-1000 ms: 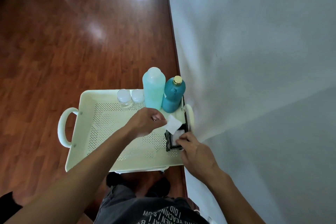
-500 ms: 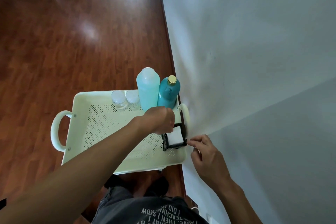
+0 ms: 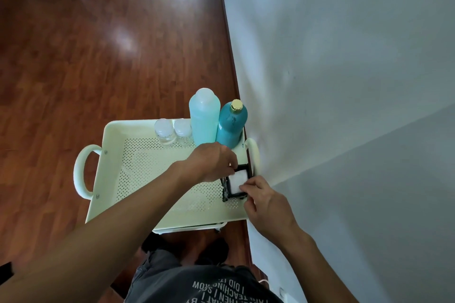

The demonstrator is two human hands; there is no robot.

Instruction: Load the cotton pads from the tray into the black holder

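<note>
The black holder [image 3: 233,196] stands in the near right corner of the cream perforated tray [image 3: 147,174]. A white cotton pad [image 3: 236,179] lies flat at its top, over a stack inside. My left hand [image 3: 210,162] curls over the holder's far left side, fingertips on the pad's far corner. My right hand [image 3: 267,204] comes from the near right, thumb and forefinger pinched on the pad's near right edge. No loose pads show on the tray floor.
At the tray's far edge stand a pale blue bottle [image 3: 204,115], a teal bottle with a gold cap [image 3: 232,123] and two small clear jars [image 3: 172,131]. A grey wall [image 3: 344,81] runs right beside the tray. Wood floor [image 3: 98,56] lies on the left.
My left hand carried a pad down onto the holder and stays on it. My right hand drew back off the holder, then returned to the pad's near edge.
</note>
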